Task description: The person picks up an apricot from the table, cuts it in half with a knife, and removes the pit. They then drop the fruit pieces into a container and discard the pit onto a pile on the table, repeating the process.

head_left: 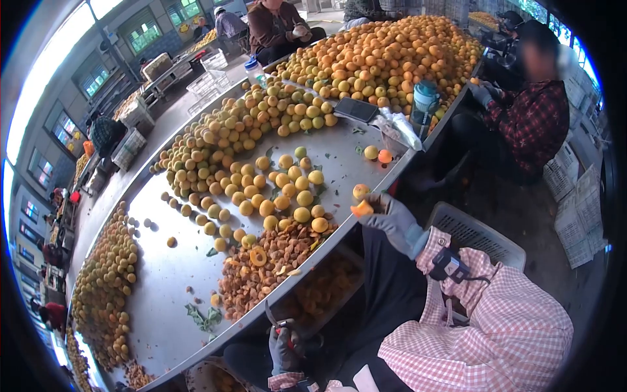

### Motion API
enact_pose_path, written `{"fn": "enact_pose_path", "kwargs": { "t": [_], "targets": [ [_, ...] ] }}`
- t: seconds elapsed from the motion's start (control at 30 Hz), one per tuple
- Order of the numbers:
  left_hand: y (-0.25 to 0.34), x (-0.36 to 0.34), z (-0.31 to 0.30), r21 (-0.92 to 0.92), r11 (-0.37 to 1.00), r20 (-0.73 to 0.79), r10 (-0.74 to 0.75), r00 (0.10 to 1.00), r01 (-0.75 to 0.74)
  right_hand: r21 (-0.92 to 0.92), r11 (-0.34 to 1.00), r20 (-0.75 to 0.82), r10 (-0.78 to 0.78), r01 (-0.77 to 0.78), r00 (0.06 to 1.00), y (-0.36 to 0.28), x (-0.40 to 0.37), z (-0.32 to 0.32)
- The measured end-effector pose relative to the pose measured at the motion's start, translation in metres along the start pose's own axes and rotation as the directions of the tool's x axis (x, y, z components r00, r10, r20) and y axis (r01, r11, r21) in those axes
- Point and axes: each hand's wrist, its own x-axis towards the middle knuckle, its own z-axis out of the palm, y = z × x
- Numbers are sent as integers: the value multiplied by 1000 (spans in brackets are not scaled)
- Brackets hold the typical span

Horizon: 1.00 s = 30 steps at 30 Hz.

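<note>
My right hand (392,222), in a grey glove, is raised by the metal table's edge. Its fingers are closed on a cut apricot (362,208) with bright orange flesh; a second apricot (360,191) shows at the fingertips. Lower down, my left hand (284,349), also gloved, grips a knife (272,315) by its red-and-black handle, blade pointing up beside the table edge. Between the hands, a heap of brown apricot stones (251,281) lies on the metal table (163,281), with a cut apricot half (258,255) on top. Loose whole apricots (266,208) lie just beyond.
A large apricot pile (385,59) fills the table's far end, near a phone (356,110) and a blue bottle (425,98). A plastic crate (480,235) stands beneath my right arm. A person in a plaid shirt (532,124) sits to the right; others sit further back.
</note>
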Motion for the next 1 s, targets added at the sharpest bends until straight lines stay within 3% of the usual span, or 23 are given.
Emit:
{"fn": "enact_pose_path", "kwargs": {
  "t": [0.07,0.1,0.17,0.2,0.27,0.3,0.4,0.47,0.53,0.67,0.73,0.8,0.87,0.93,1.0],
  "targets": [
    [0,2,-2,-10,1000,7,-3,1000,3,-214,976,-79,-57,39,995,-2,17,-28],
    [1,4,0,-21,1000,19,-8,1000,9,-219,974,-77,-67,49,995,-1,29,-42],
    [0,4,1,-27,999,38,-20,999,21,-574,817,-197,-194,47,961,3,48,-66],
    [0,5,1,-30,999,34,-21,999,22,-575,817,-203,-199,48,959,1,58,-74],
    [-2,6,2,-29,999,37,-28,999,29,-927,374,-131,-281,-17,951,-10,75,-89],
    [-4,6,1,-8,1000,38,-24,999,24,-976,218,-98,-331,-25,938,-15,81,-89],
    [-3,6,3,21,999,18,-34,999,34,-993,116,-25,-344,16,939,-9,104,-98],
    [-4,6,4,28,998,-5,-53,999,54,-993,115,-30,-315,7,948,-6,115,-100],
    [-4,7,5,79,996,-37,-46,998,49,-958,287,-90,-274,-8,957,-6,122,-99],
    [-6,11,7,86,991,-54,-95,994,100,-904,409,-15,-322,125,947,-6,125,-108],
    [-10,15,3,112,985,-35,-125,992,128,-996,73,40,-138,50,990,-7,136,-115],
    [-11,17,5,125,981,-35,-142,989,145,-998,61,20,-137,28,990,-1,143,-121],
    [-11,17,6,140,978,-38,-152,988,156,-991,-115,77,-98,66,992,-1,150,-120],
    [-11,17,7,153,975,-27,-160,987,163,-992,-128,19,-43,13,999,-3,154,-112],
    [-13,17,4,150,976,-36,-155,987,158,-963,-268,-19,60,-2,998,-5,158,-106]
  ]
}}
